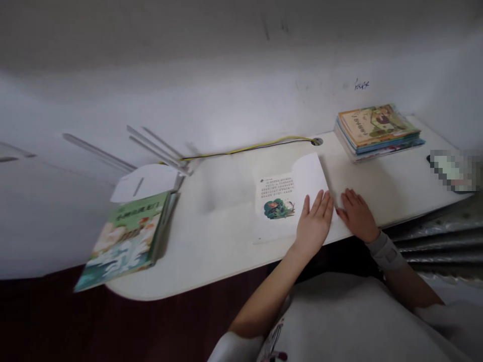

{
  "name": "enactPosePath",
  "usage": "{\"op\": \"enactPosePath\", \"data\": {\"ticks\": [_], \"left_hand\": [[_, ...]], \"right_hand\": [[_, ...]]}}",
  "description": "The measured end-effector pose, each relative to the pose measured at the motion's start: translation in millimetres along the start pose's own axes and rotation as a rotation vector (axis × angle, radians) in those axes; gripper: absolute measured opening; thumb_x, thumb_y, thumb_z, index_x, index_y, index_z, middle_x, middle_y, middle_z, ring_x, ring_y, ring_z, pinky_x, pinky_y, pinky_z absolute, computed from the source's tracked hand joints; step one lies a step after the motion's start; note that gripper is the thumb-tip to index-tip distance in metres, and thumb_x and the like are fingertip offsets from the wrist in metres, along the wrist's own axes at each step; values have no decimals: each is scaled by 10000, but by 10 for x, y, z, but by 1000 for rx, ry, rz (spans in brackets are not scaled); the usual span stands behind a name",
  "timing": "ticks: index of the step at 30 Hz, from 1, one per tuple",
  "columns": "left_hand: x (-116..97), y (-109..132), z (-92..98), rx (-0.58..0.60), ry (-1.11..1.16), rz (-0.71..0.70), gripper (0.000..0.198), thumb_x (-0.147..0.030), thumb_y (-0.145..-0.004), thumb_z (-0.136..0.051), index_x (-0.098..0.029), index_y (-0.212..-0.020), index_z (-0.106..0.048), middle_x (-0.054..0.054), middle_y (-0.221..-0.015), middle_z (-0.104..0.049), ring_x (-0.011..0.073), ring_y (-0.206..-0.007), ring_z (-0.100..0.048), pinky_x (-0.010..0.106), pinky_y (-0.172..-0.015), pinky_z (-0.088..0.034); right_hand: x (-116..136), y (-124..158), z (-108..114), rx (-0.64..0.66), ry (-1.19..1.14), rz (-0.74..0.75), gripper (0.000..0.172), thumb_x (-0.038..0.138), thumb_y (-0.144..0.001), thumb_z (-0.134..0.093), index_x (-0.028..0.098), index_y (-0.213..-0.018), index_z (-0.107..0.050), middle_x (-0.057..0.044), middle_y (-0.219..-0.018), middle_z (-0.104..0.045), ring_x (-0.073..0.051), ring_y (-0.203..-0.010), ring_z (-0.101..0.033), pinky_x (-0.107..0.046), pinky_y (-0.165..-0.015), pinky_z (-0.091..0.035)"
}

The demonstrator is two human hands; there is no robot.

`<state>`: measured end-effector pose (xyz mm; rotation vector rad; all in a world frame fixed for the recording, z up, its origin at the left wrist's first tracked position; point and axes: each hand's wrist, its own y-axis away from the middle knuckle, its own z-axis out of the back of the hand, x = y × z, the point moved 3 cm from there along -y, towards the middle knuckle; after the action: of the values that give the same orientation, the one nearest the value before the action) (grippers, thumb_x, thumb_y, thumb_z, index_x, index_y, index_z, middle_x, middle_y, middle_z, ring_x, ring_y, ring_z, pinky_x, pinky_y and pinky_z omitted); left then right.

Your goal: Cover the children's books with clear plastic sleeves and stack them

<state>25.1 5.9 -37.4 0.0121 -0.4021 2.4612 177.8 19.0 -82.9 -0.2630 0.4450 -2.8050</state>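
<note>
An open picture book (pixel 281 198) lies flat on the white desk (pixel 219 241), showing a page of print above a green drawing. My left hand (pixel 315 221) rests flat on its lower right part, fingers stretched out and apart. My right hand (pixel 356 213) lies palm down on the desk just right of the book, fingers spread, with a grey band on the wrist. Neither hand holds anything.
A stack of colourful books (pixel 379 131) sits at the desk's back right. A green-covered book pile (pixel 130 236) leans in a metal rack (pixel 162 151) at the left end. A yellow cable (pixel 249 147) runs along the wall to a desk hole. A blurred object (pixel 455 171) lies far right.
</note>
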Motion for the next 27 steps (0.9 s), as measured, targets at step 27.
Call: {"op": "enactPosePath", "data": {"ticks": [27], "left_hand": [[-279,-214,-143,223,210,-52,466,-207,-965,-357,15,-1366,-438,238,-1452,-394,262,-1387,-340,405,-1127,-330]], "right_hand": [[-96,-47,11,-67,-352,-87,562,399,-991,-204,63,-1318,-513,-206,-1361,-530,-264,-1327,-438,-488,-1096,-355]]}}
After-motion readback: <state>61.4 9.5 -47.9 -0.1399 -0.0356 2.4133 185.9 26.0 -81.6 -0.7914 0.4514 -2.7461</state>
